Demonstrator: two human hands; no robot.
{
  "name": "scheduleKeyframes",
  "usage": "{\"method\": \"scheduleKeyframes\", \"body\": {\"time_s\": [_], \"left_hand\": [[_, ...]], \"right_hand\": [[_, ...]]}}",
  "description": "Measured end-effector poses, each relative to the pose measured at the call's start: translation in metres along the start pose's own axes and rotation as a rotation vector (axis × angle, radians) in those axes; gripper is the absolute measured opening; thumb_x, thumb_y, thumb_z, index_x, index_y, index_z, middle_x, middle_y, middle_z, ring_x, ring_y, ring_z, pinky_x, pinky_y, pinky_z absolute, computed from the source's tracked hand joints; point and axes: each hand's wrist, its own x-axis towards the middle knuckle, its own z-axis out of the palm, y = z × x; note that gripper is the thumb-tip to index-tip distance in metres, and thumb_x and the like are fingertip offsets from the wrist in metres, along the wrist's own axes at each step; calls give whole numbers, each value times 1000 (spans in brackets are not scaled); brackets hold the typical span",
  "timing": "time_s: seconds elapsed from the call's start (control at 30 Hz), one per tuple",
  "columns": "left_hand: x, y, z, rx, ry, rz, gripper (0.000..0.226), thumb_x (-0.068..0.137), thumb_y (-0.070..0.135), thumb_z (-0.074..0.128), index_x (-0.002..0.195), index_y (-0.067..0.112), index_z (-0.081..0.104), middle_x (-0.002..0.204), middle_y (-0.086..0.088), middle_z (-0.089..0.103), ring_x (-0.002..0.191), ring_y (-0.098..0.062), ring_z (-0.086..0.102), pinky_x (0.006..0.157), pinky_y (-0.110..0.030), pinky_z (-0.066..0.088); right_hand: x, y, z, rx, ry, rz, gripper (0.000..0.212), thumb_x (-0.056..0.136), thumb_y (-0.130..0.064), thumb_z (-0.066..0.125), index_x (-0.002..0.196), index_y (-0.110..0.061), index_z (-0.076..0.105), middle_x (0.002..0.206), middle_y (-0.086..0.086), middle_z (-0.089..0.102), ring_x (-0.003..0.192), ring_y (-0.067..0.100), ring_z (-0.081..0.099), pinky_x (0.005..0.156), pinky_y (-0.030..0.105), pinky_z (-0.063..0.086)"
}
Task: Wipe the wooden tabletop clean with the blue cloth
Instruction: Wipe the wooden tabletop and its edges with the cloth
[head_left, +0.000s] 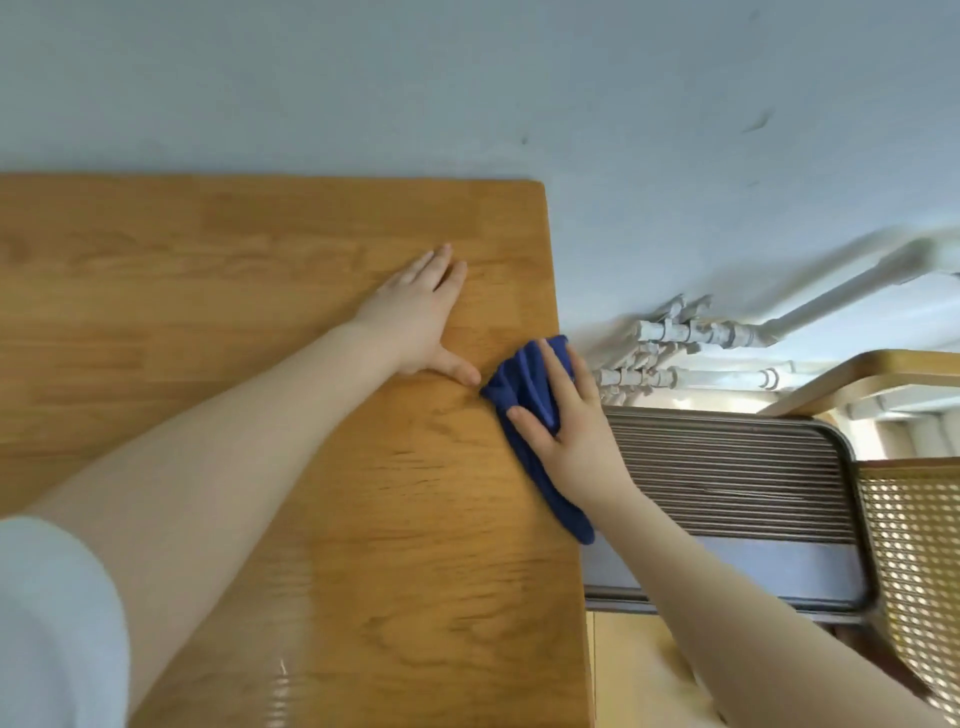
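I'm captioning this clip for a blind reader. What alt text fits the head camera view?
A person's right hand presses a blue cloth flat at the right edge of a wooden tabletop, while the left hand rests flat, fingers straight, on the wood beside it. Behind the table are a pale wall and white pipes.

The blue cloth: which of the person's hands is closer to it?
Right. The right hand presses flat on the blue cloth at the tabletop's right edge. The left hand rests flat on the wood just left of it, thumb almost touching.

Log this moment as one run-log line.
right hand: presses crumpled blue cloth at wooden tabletop right edge | left hand: flat on tabletop
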Motion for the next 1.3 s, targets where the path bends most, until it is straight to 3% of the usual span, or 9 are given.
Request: {"method": "scheduleKeyframes", "body": {"time_s": [0.2,0.37,0.5,0.73,0.9,1.07,1.17,1.23,1.3], "left_hand": [[-7,2,8,-26,133,-112,121,60,66,70,149,30,-5,151,-6,-33,143,-27,-19,117,-48,-1],[-60,18,36,-41,344,-27,102,80,46,66,149,26,-6,155,-6,-22,144,-32,-1,116,-50,9],[-136,37,54,-138,124,221,103,82,45,63,147,29,-14,158,-2,-9,145,-27,6,115,-50,18],[-262,40,117,21,-52,126,115,72,61,63,146,24,-19,155,3,-23,144,-18,-8,115,-41,11],[-325,41,174,68,-83,17,115,69,63,64,149,21,-8,157,-3,-15,145,-22,-6,116,-38,3],[-325,58,181,170,-35,-88,123,66,61,69,148,22,-13,159,-2,-4,145,-23,-4,117,-39,2],[-336,77,181,-85,-66,-100,106,79,46,67,149,22,-8,159,-2,-3,146,-21,2,118,-35,9],[-352,88,173,-589,-57,-106,81,91,37,56,150,23,2,158,2,9,143,-12,14,115,-28,17],[-366,97,154,-1082,39,-84,63,96,28,47,149,22,14,152,7,27,134,-1,28,107,-16,25]], "right_hand": [[41,1,2,-90,85,-10,64,93,-38,51,147,-27,19,156,5,9,140,15,15,91,11,17],[-92,24,24,-78,0,-81,70,90,-41,55,147,-25,17,157,5,-1,141,12,7,102,11,11],[-208,37,36,-88,-109,-62,71,86,-52,47,143,-34,9,156,3,-9,139,3,0,105,6,8],[-167,16,22,-66,-13,16,62,95,-31,48,147,-23,14,156,8,3,141,17,10,96,10,16],[-250,33,43,-239,-44,18,60,95,-30,48,147,-19,19,155,18,4,140,33,16,111,32,18],[-308,26,57,-612,-60,-143,43,92,-32,42,131,-17,52,142,22,39,118,51,41,97,53,41],[-300,5,32,-542,-306,-76,32,98,-26,40,124,-13,54,129,9,54,115,34,45,88,36,38],[-290,-28,10,-285,-364,-27,23,99,-22,40,105,-6,55,99,12,61,91,28,53,70,31,34],[-280,-63,-3,-159,-364,-59,17,99,-22,40,100,-10,53,90,9,60,85,25,54,69,31,35]]}}
